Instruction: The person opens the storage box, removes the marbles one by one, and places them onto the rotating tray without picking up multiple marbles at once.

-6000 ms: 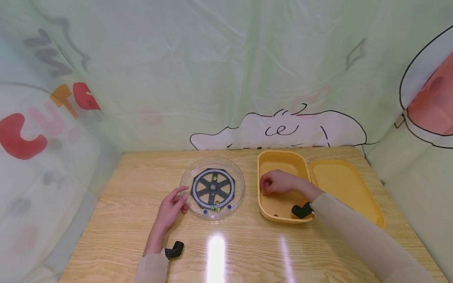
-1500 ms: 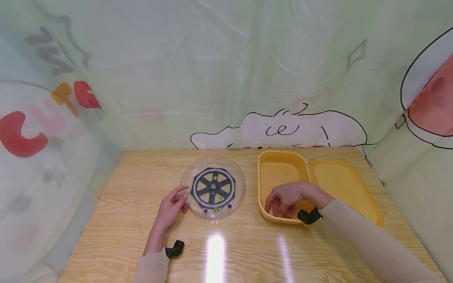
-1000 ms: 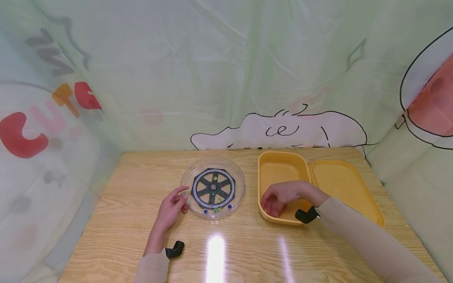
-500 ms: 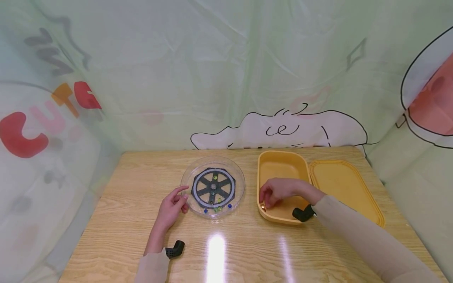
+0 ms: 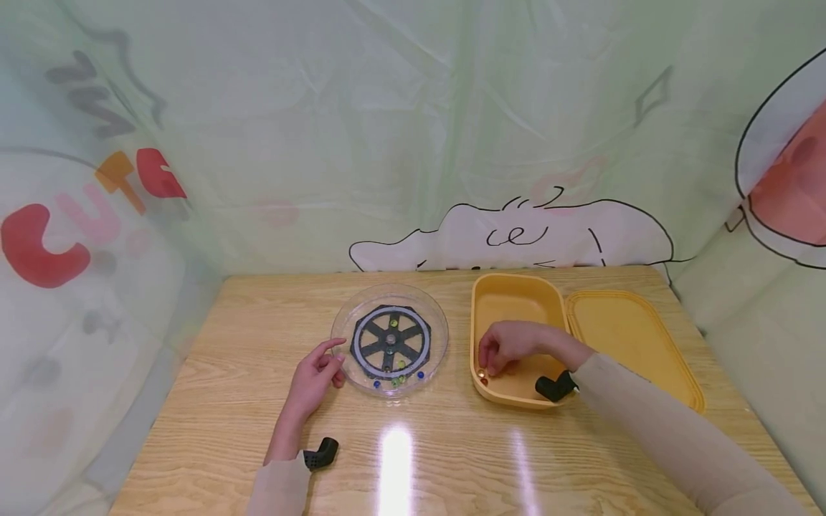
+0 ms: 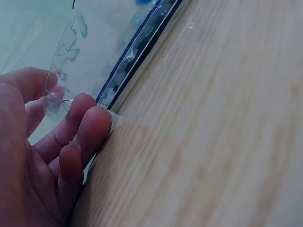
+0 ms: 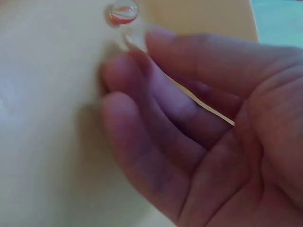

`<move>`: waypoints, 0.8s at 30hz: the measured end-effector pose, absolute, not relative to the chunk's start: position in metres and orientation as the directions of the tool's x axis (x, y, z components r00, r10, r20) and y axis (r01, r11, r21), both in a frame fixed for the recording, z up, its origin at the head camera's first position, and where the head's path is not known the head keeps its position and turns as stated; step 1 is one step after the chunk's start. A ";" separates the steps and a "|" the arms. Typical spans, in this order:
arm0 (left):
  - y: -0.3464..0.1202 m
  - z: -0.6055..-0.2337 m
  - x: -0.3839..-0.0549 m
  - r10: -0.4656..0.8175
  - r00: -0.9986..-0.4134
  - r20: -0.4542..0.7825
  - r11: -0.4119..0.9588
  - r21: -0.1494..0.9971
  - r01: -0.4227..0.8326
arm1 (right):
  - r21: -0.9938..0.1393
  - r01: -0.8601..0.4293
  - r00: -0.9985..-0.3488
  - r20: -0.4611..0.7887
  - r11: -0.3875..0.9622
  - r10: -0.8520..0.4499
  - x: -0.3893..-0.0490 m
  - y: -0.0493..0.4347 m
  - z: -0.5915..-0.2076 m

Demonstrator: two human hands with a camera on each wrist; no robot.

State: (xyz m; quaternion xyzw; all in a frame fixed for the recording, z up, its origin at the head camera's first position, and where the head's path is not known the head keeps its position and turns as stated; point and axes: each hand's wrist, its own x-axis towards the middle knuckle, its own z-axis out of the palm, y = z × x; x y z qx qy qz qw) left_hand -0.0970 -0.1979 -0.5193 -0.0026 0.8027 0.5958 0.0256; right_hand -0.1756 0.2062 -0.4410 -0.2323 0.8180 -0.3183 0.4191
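Note:
My left hand (image 5: 312, 383) holds the near-left rim of a round clear plastic dish (image 5: 439, 326). In the left wrist view its fingers (image 6: 94, 125) bend against the dish's outside, and other fingertips lie at the clear rim. Inside the dish lie a dark spoked wheel-shaped piece (image 5: 366, 349) and several glass marbles, among them a blue marble (image 5: 421, 375). Down in the yellow box (image 5: 475, 315), my right hand (image 5: 510, 344) pinches what looks like a clear marble, partly hidden by thumb and index finger. Just beyond the fingertips sits a clear marble with red swirls (image 7: 125, 12).
To the right of the box lies its flat yellow lid (image 5: 629, 337). Everything stands on a wooden table (image 5: 258, 308), with a printed curtain (image 5: 290, 143) hanging behind and at both sides. A black wrist camera (image 5: 556, 387) on the right wrist overhangs the box.
From the box's near end, my right hand has shifted back along the left wall, uncovering reddish marbles in the corner. Several marbles in the dish rolled slightly after the first frame. My left hand stays put.

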 end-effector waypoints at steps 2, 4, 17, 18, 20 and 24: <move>-0.197 -0.519 -0.097 0.027 -0.999 -0.045 0.288 0.957 -0.035 | -0.703 -0.079 -0.527 -0.572 0.707 -0.628 -0.174 0.207 -0.441; -0.198 -0.519 -0.097 0.028 -0.999 -0.046 0.292 0.956 -0.036 | -0.695 -0.038 -0.518 -0.600 0.718 -0.610 -0.172 0.208 -0.439; -0.198 -0.518 -0.096 0.022 -0.999 -0.042 0.298 0.954 -0.033 | -0.681 0.093 -0.324 -0.710 0.726 -0.625 -0.167 0.210 -0.437; -0.198 -0.518 -0.096 0.022 -0.999 -0.038 0.299 0.954 -0.030 | -0.685 0.101 -0.329 -0.707 0.722 -0.625 -0.167 0.210 -0.437; -0.198 -0.518 -0.096 0.024 -0.999 -0.035 0.297 0.954 -0.027 | -0.697 0.116 -0.339 -0.697 0.707 -0.632 -0.167 0.210 -0.437; -0.197 -0.518 -0.096 0.026 -0.999 -0.032 0.292 0.956 -0.023 | -0.735 0.099 -0.371 -0.652 0.671 -0.661 -0.170 0.210 -0.438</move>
